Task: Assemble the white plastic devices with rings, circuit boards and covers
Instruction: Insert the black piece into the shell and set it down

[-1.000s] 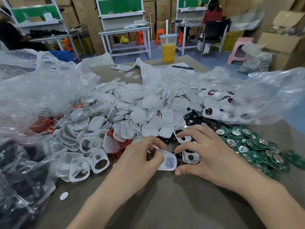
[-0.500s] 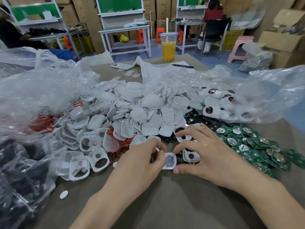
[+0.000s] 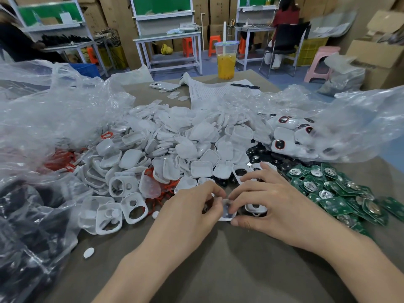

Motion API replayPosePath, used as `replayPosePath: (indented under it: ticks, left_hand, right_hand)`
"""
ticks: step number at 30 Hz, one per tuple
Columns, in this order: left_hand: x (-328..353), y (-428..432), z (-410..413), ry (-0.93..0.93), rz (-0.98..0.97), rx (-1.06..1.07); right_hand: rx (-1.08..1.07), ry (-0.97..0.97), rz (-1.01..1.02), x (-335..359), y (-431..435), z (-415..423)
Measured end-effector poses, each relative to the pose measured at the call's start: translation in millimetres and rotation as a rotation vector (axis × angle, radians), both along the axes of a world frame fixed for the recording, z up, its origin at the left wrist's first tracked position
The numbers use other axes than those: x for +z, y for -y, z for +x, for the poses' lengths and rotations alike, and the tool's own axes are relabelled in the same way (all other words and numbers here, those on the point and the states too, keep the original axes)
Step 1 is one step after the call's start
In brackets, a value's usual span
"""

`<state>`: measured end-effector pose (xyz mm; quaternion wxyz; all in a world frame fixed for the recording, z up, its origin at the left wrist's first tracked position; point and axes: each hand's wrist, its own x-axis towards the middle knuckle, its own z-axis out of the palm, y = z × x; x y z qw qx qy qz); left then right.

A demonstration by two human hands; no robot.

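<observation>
Both hands meet at the table's near middle over one small white plastic shell. My left hand pinches its left edge with curled fingers. My right hand pinches its right side between thumb and forefinger. Another white frame lies under my right palm. A big heap of white covers and frames spreads behind the hands. Green circuit boards are piled to the right. Red-orange rings show at the left under plastic. Black parts lie beyond my right hand.
Clear plastic bags crowd the left side; another bag at the right holds finished white devices. A drink cup, a phone, paper and a pen sit at the far edge. A person sits at a bench behind.
My right hand's fingers have closed in from the neighbouring frame onto the white shell that my left hand holds. The two hands are now closer together.
</observation>
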<state>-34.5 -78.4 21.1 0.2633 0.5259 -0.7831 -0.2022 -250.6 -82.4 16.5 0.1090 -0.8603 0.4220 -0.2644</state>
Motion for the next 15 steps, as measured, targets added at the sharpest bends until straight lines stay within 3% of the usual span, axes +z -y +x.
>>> replayPosePath:
  ticks: [4, 7, 10, 15]
  left_hand:
    - [5.2, 0.9, 0.3, -0.079, -0.097, 0.042]
    - [11.9, 2.3, 4.7, -0.032, -0.229, 0.145]
    - [17.2, 2.3, 10.8, -0.041, -0.206, 0.139]
    - [13.7, 2.8, 13.2, 0.202, -0.21, -0.039]
  right_hand:
    - [-0.024, -0.028, -0.021, -0.3, -1.9, 0.8]
    - [-0.031, -0.049, -0.014, 0.7, -2.2, 0.7]
    - [-0.038, -0.07, -0.011, 1.9, -2.4, 1.1]
    - [-0.054, -0.084, -0.01, -0.2, -1.5, 0.7]
